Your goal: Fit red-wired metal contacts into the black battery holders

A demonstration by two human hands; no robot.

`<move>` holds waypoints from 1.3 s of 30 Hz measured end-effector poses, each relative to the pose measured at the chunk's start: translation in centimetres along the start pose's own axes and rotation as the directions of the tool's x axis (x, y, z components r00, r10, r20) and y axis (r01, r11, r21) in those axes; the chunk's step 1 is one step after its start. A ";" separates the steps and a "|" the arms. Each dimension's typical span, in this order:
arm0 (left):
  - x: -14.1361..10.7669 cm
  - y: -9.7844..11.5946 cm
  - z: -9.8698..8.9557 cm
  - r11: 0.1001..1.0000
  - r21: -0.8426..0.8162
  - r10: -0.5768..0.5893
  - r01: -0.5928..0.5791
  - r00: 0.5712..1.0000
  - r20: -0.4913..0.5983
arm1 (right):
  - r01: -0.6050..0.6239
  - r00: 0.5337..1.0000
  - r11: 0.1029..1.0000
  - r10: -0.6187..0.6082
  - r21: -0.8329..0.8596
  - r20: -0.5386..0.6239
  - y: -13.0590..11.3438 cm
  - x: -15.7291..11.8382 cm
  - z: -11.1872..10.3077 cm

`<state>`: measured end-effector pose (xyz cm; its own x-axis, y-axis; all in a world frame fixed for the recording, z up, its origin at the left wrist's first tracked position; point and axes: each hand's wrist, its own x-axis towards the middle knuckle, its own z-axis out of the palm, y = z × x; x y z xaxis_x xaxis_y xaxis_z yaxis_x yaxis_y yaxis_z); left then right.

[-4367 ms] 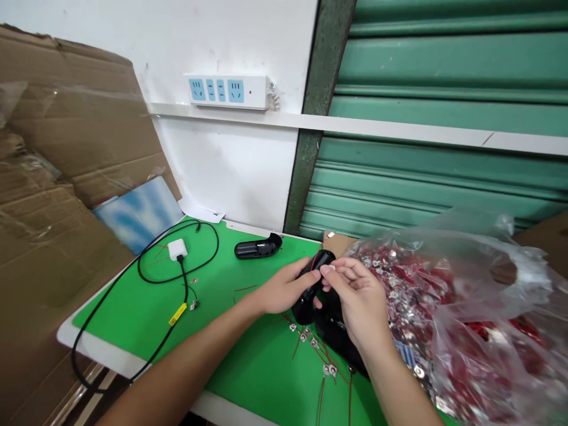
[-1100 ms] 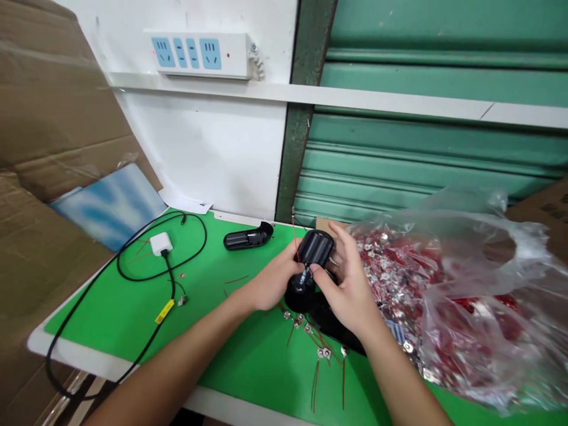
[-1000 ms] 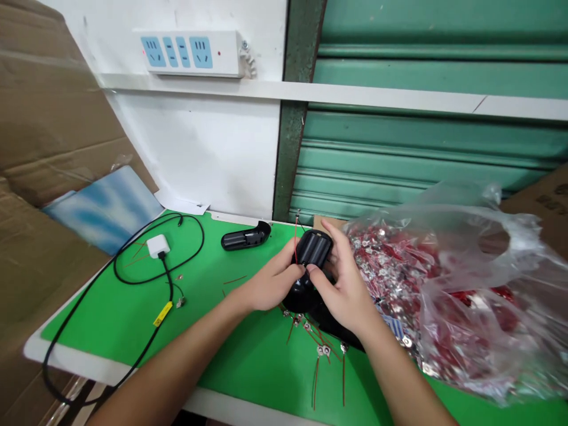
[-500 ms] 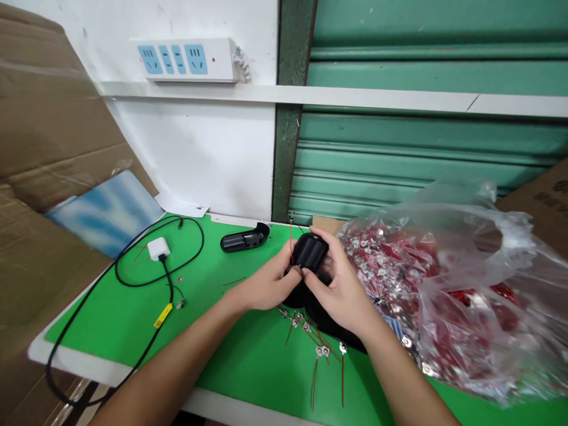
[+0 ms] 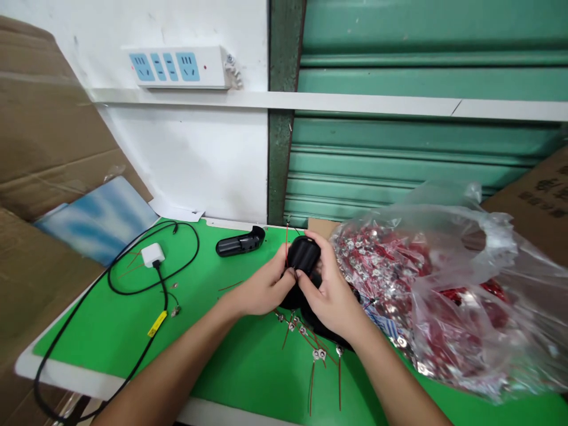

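A black plastic housing is held between my two hands over the green mat. My left hand grips its left side, thumb pressed at its lower edge, where a thin red wire stands upright. My right hand wraps round its right side, the thumb tip close to the left one. What the thumbs pinch is too small to make out. Beneath the hands lie more black parts, partly hidden. Metal contacts with red wires are scattered just in front of them.
Left of the hands lie a black handle-shaped part and a white adapter with a looped black cable. At the right is a clear plastic bag full of contacts and red wires. A power strip hangs on the wall.
The whole view has shifted slightly, with things now a little further left. Both hands keep their hold on the black housing, which looks slightly turned.
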<state>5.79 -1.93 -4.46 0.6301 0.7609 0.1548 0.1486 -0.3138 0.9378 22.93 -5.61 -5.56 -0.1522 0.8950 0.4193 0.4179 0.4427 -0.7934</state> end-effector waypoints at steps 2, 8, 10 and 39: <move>0.0 -0.2 0.1 1.000 0.009 0.006 -0.006 1.000 -0.011 | -0.020 1.000 1.000 0.020 0.005 0.004 -0.2 0.0 0.1; 0.2 -0.6 0.4 0.999 0.034 0.018 -0.017 1.000 -0.009 | -0.082 0.996 0.992 0.084 0.097 -0.016 -0.3 0.0 0.6; 0.1 -0.5 0.4 0.999 0.045 0.015 -0.014 1.000 -0.016 | -0.099 0.995 0.989 0.102 0.113 -0.019 -0.2 -0.1 0.8; 2.8 -2.7 -4.1 0.755 -0.655 -0.390 -0.031 0.781 -0.487 | 0.518 0.830 0.619 -0.199 -0.590 0.521 -2.1 -1.5 3.7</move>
<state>4.00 3.34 -5.25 0.0627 0.9936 -0.0936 -0.4067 0.1111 0.9068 18.99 -7.70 -6.19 -0.6758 0.6836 0.2758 0.7084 0.7057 -0.0135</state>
